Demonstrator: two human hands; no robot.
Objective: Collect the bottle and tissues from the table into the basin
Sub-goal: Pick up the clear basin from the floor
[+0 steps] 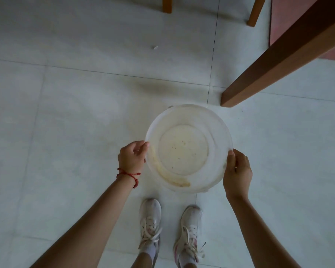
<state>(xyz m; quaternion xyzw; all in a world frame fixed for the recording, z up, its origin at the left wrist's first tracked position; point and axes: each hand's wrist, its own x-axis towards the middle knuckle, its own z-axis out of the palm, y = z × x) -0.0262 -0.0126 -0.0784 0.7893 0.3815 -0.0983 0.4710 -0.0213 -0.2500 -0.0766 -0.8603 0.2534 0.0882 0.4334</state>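
A pale tiled floor (85, 113) fills nearly the whole view, crossed by thin dark grout lines, with wide bare room to the left of the basin and beyond it. A dark brown wooden table leg (275, 62) slants down from the upper right corner, and its foot meets the floor just beyond the basin's far right rim, apart from it. Two lighter wooden legs (167, 4) stand at the top edge, well beyond the basin.

The basin (217, 130), round, translucent white plastic and stained yellowish along its near inner wall, is held level above the floor at centre frame. Only small specks show on its bottom.

The left hand (132, 157) grips the basin's left rim, thumb over the edge and fingers curled beneath; a red string bracelet (128, 175) circles that wrist. The right hand (238, 173) clasps the right rim the same way.

Two white laced shoes (150, 223) stand directly below the basin. A tiny white scrap (155, 47) lies on the floor well beyond it.
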